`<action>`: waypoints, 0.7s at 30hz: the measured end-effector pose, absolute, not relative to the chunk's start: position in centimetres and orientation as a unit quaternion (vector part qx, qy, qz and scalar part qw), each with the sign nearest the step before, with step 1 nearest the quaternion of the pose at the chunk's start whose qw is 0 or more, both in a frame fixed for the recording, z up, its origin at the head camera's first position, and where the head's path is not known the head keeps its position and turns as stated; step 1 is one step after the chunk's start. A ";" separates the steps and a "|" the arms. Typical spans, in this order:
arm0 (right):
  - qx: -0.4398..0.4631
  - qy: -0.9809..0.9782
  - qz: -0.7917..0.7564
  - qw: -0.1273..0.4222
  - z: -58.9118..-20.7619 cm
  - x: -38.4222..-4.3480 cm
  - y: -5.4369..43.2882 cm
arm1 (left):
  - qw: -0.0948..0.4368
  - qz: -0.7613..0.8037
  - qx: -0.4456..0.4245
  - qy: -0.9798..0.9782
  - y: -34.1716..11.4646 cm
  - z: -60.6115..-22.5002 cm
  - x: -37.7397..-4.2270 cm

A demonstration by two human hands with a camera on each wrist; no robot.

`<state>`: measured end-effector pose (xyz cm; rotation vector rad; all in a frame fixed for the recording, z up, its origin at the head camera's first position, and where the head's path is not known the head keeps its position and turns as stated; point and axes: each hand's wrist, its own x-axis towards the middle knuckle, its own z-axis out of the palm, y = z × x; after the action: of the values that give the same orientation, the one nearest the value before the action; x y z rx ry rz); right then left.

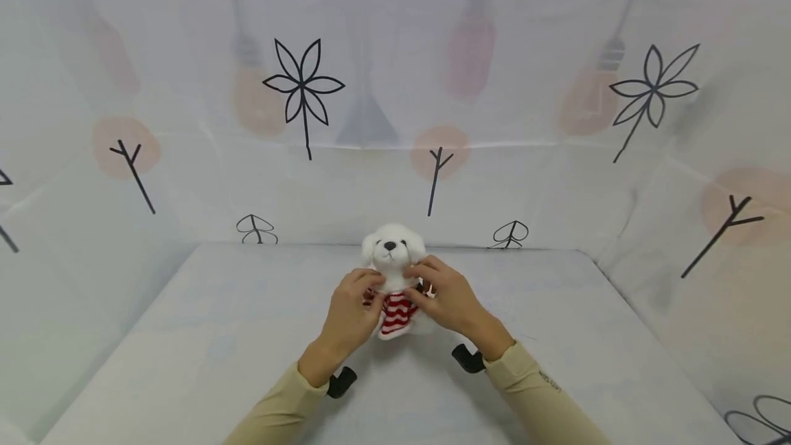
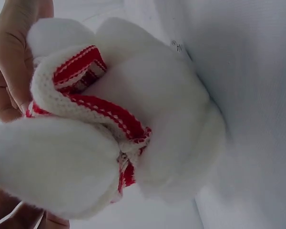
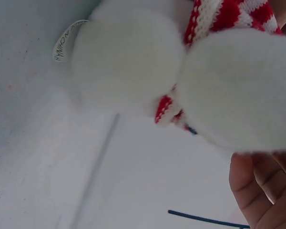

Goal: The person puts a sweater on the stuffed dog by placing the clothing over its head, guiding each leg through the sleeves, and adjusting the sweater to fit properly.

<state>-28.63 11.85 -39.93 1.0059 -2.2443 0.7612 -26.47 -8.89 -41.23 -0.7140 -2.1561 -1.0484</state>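
Observation:
A white plush dog (image 1: pixel 393 244) sits upright on the white surface, facing the head camera. It wears a red-and-white striped knit garment (image 1: pixel 397 313). On the image-left side, the left hand (image 1: pixel 352 307) grips the toy just below its head, thumb at the knit. The right hand (image 1: pixel 454 299) holds the opposite side the same way, fingers near the neck and thumb on the garment. In the left wrist view, white paws and folded striped knit (image 2: pixel 105 109) fill the middle. Close up in the right wrist view, rounded white plush (image 3: pixel 128 62) hides part of the fingers (image 3: pixel 250 186).
A white fabric sheet (image 1: pixel 364 184) printed with plants and lamps rises behind and at both sides. Black camera mounts (image 1: pixel 467 359) sit beneath the wrists. A sewn label (image 3: pixel 66 40) sticks out from the toy. The pale surface (image 1: pixel 204 335) extends around it.

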 end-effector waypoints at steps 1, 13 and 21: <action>0.377 -0.838 0.276 0.282 -39.9 -28.5 11.8 | 0.313 -0.399 -0.271 -0.818 -8.9 -41.2 -26.4; 0.327 -0.874 0.208 0.294 -39.5 -27.8 11.2 | 0.316 -0.366 -0.262 -0.835 -8.7 -41.5 -26.3; 0.326 -0.870 0.206 0.309 -39.9 -27.9 11.2 | 0.318 -0.358 -0.276 -0.834 -9.0 -41.4 -26.5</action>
<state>-27.90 11.24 -39.86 0.8608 -2.2985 0.5449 -26.53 -8.95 -41.41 -0.7258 -2.1929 -0.9406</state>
